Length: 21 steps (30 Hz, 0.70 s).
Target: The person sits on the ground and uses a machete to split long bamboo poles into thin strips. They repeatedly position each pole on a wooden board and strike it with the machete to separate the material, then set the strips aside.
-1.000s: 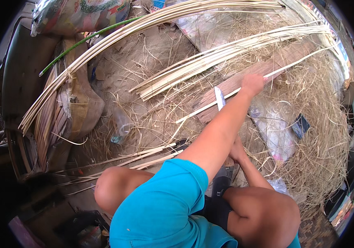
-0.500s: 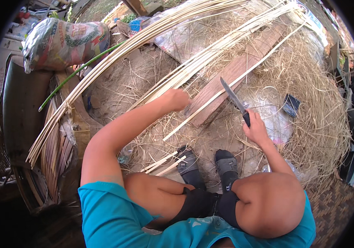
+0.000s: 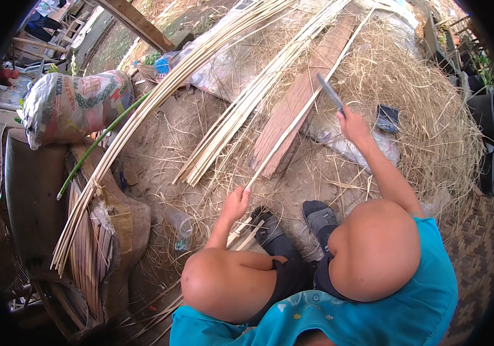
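Two bare hands are at work, each with one thing in it. The left hand (image 3: pixel 236 205) has its fingers closed on the near end of one long pale strip (image 3: pixel 284 137), in front of the left knee. The right hand (image 3: pixel 353 124) has its fingers wrapped around the dark handle of one knife (image 3: pixel 330 93), its blade pointing up and to the left. The blade is right at the strip; whether the two touch, one cannot tell.

The strip runs away from the left hand along one brown plank (image 3: pixel 290 109) and on toward the top of the view. Left of the plank lies one bundle of pale strips (image 3: pixel 240 115), too close-packed to count. Farther left, a second, longer bundle (image 3: pixel 121 149) curves over one green stick (image 3: pixel 104 142), near one stuffed sack (image 3: pixel 79 104). One clear plastic container (image 3: pixel 180 224) lies on the ground left of the left hand.

Two feet in dark footwear (image 3: pixel 319 218) rest below the plank. To the right spreads one large heap of shavings (image 3: pixel 437 132), with one dark blue piece (image 3: pixel 387 119) at its edge.
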Motion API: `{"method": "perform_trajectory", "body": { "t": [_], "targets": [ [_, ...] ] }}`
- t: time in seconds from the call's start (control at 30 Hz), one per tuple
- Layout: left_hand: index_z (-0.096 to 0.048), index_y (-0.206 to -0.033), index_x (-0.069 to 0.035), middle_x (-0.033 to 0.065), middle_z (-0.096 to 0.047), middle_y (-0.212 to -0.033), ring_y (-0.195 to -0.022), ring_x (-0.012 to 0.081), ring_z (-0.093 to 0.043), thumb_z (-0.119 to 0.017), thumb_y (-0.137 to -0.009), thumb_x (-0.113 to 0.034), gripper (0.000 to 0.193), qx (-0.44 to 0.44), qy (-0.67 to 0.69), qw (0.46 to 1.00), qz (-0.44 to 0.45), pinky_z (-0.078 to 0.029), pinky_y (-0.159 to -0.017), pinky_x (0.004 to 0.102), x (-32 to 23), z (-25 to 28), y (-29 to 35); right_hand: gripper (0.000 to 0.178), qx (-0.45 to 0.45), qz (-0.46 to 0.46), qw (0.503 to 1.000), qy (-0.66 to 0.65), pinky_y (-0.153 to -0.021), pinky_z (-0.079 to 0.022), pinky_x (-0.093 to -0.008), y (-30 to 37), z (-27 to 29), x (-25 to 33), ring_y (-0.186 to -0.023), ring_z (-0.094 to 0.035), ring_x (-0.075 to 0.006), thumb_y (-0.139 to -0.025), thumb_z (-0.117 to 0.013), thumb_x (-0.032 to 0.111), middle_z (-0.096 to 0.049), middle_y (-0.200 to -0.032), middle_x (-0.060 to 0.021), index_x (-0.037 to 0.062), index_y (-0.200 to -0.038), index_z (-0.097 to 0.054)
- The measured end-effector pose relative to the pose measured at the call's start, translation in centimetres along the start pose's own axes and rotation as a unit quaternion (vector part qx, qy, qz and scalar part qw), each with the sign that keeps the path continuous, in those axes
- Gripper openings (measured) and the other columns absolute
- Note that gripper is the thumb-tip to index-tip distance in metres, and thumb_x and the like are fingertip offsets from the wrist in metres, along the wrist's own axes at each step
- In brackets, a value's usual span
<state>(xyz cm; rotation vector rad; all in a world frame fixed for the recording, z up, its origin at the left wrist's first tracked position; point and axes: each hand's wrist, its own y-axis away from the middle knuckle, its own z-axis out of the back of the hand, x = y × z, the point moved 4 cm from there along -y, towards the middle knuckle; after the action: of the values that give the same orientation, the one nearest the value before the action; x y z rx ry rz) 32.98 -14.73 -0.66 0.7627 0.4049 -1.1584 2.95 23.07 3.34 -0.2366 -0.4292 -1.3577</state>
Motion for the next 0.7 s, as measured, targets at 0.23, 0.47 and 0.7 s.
{"method": "perform_trajectory", "body": {
  "t": [0.23,0.47,0.7],
  "targets": [
    [-0.051,-0.097,-0.003,0.0303,-0.062,-0.063,-0.064,0.0523,-0.065,-0.042,-0.108,-0.038,0.038,0.011,-0.194,0.980,-0.038,-0.051,-0.061,0.0627,-1.7,0.0,3.0,0.039,0.037,0.204,0.977,0.043,-0.066,-0.056,-0.0530,8.7,-4.8,4.4,-0.078,-0.069,-0.0453,-0.103,-0.053,0.044,-0.065,-0.087,-0.0214,0.0155,-0.130,-0.053],
    [-0.061,-0.084,0.001,0.0272,-0.065,-0.073,-0.072,0.0449,-0.066,-0.043,-0.108,-0.039,0.050,0.004,-0.063,0.998,-0.011,-0.052,-0.070,0.0524,0.0,1.3,1.6,0.035,0.043,0.143,0.988,-0.040,-0.067,-0.055,-0.0549,6.9,-2.9,6.4,-0.075,-0.067,-0.0473,-0.102,-0.056,0.040,-0.067,-0.080,-0.0246,0.0113,-0.122,-0.061],
    [-0.061,-0.081,0.001,0.0237,-0.060,-0.069,-0.066,0.0409,-0.059,-0.042,-0.108,-0.043,0.055,0.048,0.004,0.998,0.043,-0.046,-0.067,0.0509,3.6,2.3,3.6,0.034,-0.021,0.029,0.999,-0.021,-0.071,-0.055,-0.0551,1.5,-0.7,0.3,-0.080,-0.069,-0.0464,-0.104,-0.052,0.038,-0.068,-0.078,-0.0234,0.0121,-0.123,-0.061]
  ]
}}
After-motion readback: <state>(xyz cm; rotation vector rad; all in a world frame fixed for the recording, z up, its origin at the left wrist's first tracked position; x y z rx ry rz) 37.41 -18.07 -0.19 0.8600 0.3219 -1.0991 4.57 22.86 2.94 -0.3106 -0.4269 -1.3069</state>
